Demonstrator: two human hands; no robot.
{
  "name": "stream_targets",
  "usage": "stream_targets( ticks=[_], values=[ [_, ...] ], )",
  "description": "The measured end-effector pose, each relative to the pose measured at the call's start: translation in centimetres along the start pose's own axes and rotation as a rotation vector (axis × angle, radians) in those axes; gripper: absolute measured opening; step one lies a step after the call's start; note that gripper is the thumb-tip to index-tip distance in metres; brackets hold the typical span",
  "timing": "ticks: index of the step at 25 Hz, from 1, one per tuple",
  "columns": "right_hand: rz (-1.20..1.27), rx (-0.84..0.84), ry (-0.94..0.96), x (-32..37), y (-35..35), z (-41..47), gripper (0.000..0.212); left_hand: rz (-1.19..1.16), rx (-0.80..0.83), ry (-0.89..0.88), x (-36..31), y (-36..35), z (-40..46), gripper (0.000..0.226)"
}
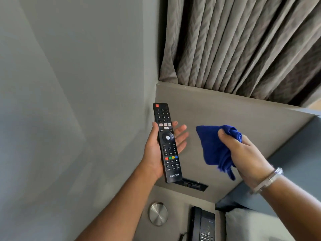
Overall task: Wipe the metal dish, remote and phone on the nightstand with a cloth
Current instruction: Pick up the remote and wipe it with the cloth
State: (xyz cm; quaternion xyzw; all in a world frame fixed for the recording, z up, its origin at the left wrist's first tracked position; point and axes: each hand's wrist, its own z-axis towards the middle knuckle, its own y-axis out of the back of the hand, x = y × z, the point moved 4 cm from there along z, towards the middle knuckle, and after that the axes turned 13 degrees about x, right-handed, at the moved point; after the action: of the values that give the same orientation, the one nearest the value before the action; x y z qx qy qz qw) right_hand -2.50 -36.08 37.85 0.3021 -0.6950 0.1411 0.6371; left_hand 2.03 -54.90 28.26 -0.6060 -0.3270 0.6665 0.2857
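Note:
My left hand (156, 150) holds a black remote (166, 143) upright in the air, buttons facing me, fingers spread behind it. My right hand (243, 153) grips a bunched blue cloth (213, 146) a short way to the right of the remote, not touching it. Below, on the nightstand (175, 202), lies a round brushed metal dish (158, 213). To the dish's right stands a black desk phone (202, 223), cut off by the frame's lower edge.
A grey wall (69, 84) fills the left. A padded headboard panel (225, 108) with a dark socket slot (192, 184) rises behind the nightstand, with pleated curtains (243, 40) above. A pillow (251, 225) and bedding lie at the lower right.

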Motion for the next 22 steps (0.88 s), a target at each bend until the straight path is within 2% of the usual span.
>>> stream_targets(
  ticks=[3, 6, 9, 12, 14, 16, 18, 20, 22],
  values=[
    [-0.068, 0.035, 0.181, 3.0, -3.6, 0.7, 0.038, 0.173, 0.018, -0.047, -0.8, -1.7, -0.4, 0.066],
    [-0.094, -0.017, 0.295, 5.5, -5.7, 1.0, 0.045, 0.261, 0.105, -0.038, -1.5, -3.5, -1.2, 0.069],
    [-0.219, -0.024, 0.469, 8.5, -7.8, 0.6, 0.032, 0.313, 0.211, -0.039, -2.0, -4.6, -1.9, 0.061],
    [-0.500, 0.051, 0.536, 9.6, -10.2, -0.1, 0.015, 0.288, 0.162, -0.076, -3.3, -4.5, -2.0, 0.055],
    [-0.615, 0.112, 0.572, 8.6, -10.8, -0.9, 0.022, 0.253, 0.110, -0.131, -5.0, -4.2, -2.1, 0.070],
    [-0.739, 0.172, 0.623, 7.2, -11.0, -1.9, 0.028, 0.152, 0.104, -0.103, -6.4, -4.0, -2.1, 0.085],
    [-0.826, 0.235, 0.666, 6.0, -10.7, -2.5, 0.024, 0.078, 0.083, -0.116, -7.1, -3.6, -1.9, 0.076],
    [-0.715, 0.232, 0.594, 4.9, -9.6, -2.2, 0.013, 0.057, 0.035, -0.137, -7.1, -3.4, -1.8, 0.066],
    [-0.256, 0.088, 0.314, 3.3, -6.8, -1.0, 0.023, 0.073, 0.000, -0.107, -6.4, -3.1, -1.8, 0.065]
  ],
)
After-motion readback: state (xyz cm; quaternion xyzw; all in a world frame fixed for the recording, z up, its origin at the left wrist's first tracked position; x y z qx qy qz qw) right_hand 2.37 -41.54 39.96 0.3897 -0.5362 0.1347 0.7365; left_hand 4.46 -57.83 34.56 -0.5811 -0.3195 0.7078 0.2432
